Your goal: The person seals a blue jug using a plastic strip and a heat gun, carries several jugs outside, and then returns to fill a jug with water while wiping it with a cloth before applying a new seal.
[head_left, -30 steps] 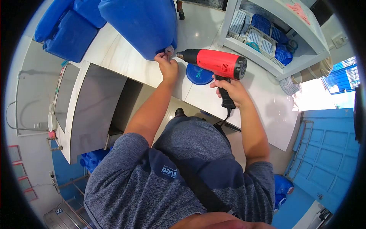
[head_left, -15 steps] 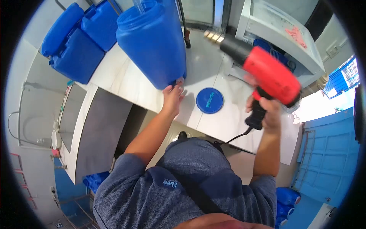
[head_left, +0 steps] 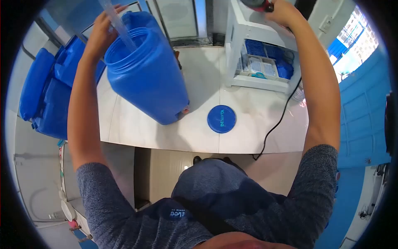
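My right hand (head_left: 285, 13) is closed round the handle of a red and black heat gun (head_left: 260, 5) above the white shelf unit, at the top edge of the view. Much of the tool is cut off. My left hand (head_left: 100, 33) is raised beside a clear tube (head_left: 118, 25), its fingers stretched out and partly behind the tube. The tube runs down into the open mouth of a large blue water container (head_left: 145, 79) with a small spigot near its base. On the counter lies a round blue lid (head_left: 222, 119) with green lettering.
More blue containers (head_left: 45, 99) stand at the left. A white shelf unit (head_left: 261, 83) holding blue baskets and packets is on the pale tiled counter (head_left: 199, 74). A black cord (head_left: 273, 128) hangs over the counter's front edge. A blue door (head_left: 365, 108) is at right.
My left hand has left the container's spigot and risen to the clear tube. My right hand has carried the heat gun up and away, over the white shelf unit.
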The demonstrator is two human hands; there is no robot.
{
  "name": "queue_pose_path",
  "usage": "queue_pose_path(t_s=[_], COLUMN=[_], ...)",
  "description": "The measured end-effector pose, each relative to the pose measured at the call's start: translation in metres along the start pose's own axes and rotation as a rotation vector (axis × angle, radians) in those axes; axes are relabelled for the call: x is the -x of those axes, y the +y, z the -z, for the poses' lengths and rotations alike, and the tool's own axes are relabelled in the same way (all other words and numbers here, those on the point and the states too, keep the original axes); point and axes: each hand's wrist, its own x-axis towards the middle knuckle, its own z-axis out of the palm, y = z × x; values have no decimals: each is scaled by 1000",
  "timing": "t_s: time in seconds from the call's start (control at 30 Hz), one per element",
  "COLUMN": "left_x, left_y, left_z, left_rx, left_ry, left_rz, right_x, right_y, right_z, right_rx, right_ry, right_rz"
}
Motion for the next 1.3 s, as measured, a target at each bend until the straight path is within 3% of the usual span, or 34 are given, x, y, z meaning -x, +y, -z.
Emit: queue_pose_path(t_s=[0.07,0.1,0.17,0.2,0.23,0.27,0.33,0.37,0.4,0.43,0.47,0.53,0.57,0.6,0.63,0.7,0.73,0.8,0.87,0.9,0.93,0.97,1.0,1.07,1.17,1.23,1.27,1.3], left_x=[-17,-16,-11,-7,-5,-4,4,10,12,14,15,17,29,26,23,26,26,29,33,35,38,56,74,111,156,183,207,233], left_y=[-32,-46,-53,-46,-38,-34,-35,-36,-38,-37,-36,-62,-113,-129,-145,-117,-93,-57,-33,-23,-14,-35,-56,-34,69,143,174,204], left_z=[-26,-39,-56,-58,-57,-56,-58,-59,-60,-61,-63,-77,-94,-104,-113,-103,-90,-75,-68,-60,-53,-53,-54,-24,7,9,2,-8], left_rx=[-60,-66,212,429,435,367,304,329,352,356,384,428,888,1016,1141,957,613,288,626,638,645,660,677,698,655,718,766,827], left_ry=[-88,-92,-238,-245,-253,-229,-214,-152,-88,-96,-39,27,-123,-177,-232,-158,-78,7,159,289,422,549,680,802,966,810,669,479], left_rz=[-170,-162,-195,-23,-13,63,139,133,122,115,73,4,230,240,258,44,-6,-60,259,405,553,527,500,663,505,346,347,447], right_x=[-3,-5,-9,-5,3,9,25,33,38,23,23,13,14,17,25,34,38,41,42,42,42,44,46,59,106,129,132,128], right_y=[-19,-25,-27,-36,-51,-78,-149,-182,-206,-209,-227,-245,-254,-260,-263,-264,-259,-249,-240,-239,-241,-240,-237,-226,-179,-137,-105,-87], right_z=[-2,-5,-8,-3,1,-3,-18,-36,-66,-134,-160,-238,-249,-257,-275,-272,-270,-277,-294,-297,-292,-282,-267,-208,-75,-4,15,38], right_rx=[126,257,247,165,78,93,-50,-199,-437,-374,-237,-231,-256,-276,-178,-135,-177,-215,-557,-555,-1057,-1556,-1540,-1390,-1005,-810,-794,-710], right_ry=[-67,-137,-167,66,293,621,614,274,264,328,59,-76,-105,-133,15,-73,-131,-193,-254,-249,-218,-163,-99,35,198,368,399,650], right_rz=[-54,-121,-84,-18,47,267,268,48,188,335,286,332,317,296,276,199,152,85,-159,-181,-179,-160,-88,82,183,-14,-56,-188])
